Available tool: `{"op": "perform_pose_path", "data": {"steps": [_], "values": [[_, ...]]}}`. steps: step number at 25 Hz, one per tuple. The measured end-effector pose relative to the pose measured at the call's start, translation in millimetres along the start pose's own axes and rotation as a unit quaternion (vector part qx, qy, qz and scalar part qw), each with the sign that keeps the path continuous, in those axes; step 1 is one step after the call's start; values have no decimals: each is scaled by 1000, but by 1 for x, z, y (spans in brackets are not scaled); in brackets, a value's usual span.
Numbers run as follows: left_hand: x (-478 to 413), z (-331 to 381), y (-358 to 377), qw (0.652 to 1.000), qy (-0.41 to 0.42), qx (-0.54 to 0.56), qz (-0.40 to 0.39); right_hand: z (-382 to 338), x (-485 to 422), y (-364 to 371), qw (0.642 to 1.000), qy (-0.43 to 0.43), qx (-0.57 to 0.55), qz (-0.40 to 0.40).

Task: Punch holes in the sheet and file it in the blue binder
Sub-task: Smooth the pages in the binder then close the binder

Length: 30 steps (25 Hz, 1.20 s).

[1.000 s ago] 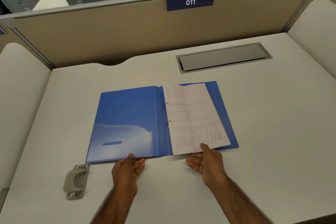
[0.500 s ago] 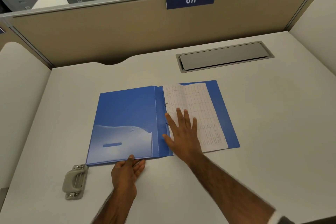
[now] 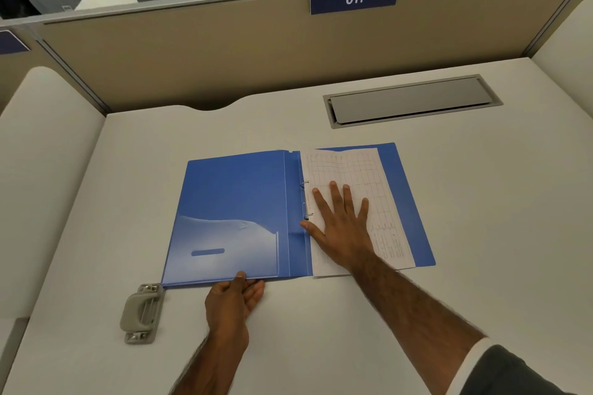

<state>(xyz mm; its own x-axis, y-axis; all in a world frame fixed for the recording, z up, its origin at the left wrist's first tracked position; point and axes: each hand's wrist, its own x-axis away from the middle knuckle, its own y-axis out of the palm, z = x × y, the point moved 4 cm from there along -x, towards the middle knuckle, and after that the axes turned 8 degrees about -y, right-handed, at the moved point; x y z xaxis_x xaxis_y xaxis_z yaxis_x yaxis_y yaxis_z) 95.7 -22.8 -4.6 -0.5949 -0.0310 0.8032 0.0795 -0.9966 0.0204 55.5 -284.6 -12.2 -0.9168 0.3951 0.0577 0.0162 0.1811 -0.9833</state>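
The blue binder point(image 3: 234, 202) lies open on the white desk, spine in the middle with two metal rings point(image 3: 306, 199). A printed sheet with a grid point(image 3: 349, 167) rests on the right half, its left edge at the rings. My right hand point(image 3: 340, 221) lies flat on the sheet with fingers spread, thumb beside the lower ring. My left hand point(image 3: 232, 295) pinches the near edge of the binder's left cover, thumb on top. A grey hole punch point(image 3: 141, 313) sits on the desk at the binder's near left corner.
A grey cable hatch point(image 3: 414, 102) is set into the desk behind the binder. A beige partition point(image 3: 224, 54) with a blue "011" label closes the far side. Pale curved side panels rise at left and right.
My right hand left the sheet's near edge and moved up onto the sheet, where it now presses flat by the rings. The left hand stays at the cover's near edge.
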Motion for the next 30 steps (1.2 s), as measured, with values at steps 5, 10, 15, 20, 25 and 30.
{"op": "perform_pose_path", "data": {"steps": [5,10,15,20,25,30], "values": [[-2,-2,-3,999,20,-47,14,-7,2,-11,997,-54,15,61],[-3,-2,-2,998,21,-63,15,-15,-13,-16,989,-120,82,27],[0,-2,-2,995,23,-88,29,5,-2,-1,995,-83,52,-15],[-2,-4,-6,994,25,-100,30,10,-5,5,997,-41,35,-45],[8,-5,-6,977,-19,-210,22,5,-4,9,999,-5,28,-30],[35,28,47,769,389,-507,8,4,-3,5,1000,5,13,-26]]}}
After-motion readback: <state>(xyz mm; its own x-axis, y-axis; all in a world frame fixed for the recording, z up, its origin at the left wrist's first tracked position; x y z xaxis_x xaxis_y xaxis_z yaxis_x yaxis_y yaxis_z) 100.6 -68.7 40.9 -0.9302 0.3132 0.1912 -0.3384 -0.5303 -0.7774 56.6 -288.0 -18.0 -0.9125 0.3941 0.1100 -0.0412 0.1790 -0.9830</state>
